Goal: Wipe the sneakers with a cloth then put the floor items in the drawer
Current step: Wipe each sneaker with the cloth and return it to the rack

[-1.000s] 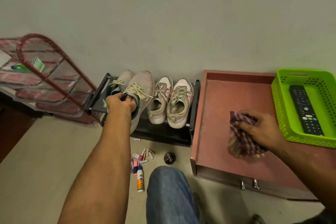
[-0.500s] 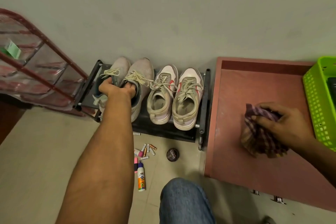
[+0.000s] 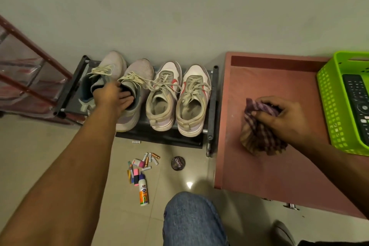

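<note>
Two hands are at work: the left hand [image 3: 113, 99] has its fingers [image 3: 127, 100] tucked into the collar of a grey mesh sneaker with cream laces [image 3: 134, 94], its thumb hidden so the closure cannot be told for certain; the right hand [image 3: 279, 115] bunches a purple checked cloth [image 3: 259, 136] between curled fingers and thumb, over the pinkish-red cabinet top [image 3: 259, 86]. The wiping step looks barely begun; next the shoe must lift from the black low shoe rack [image 3: 212, 106] to meet the cloth. Its mate sits just left, the white-and-pink sneaker pair [image 3: 179, 98] touching on the right, so a straight pull toward the person seems safest. On the tiled floor near the rack's front edge lie scattered batteries and markers [image 3: 143, 163], a glue bottle [image 3: 143, 192] and a round polish tin [image 3: 178, 163], awaiting the drawer, only whose metal handles [image 3: 290, 205] show. A green plastic basket [image 3: 327, 106] crowds the cabinet's right.
</note>
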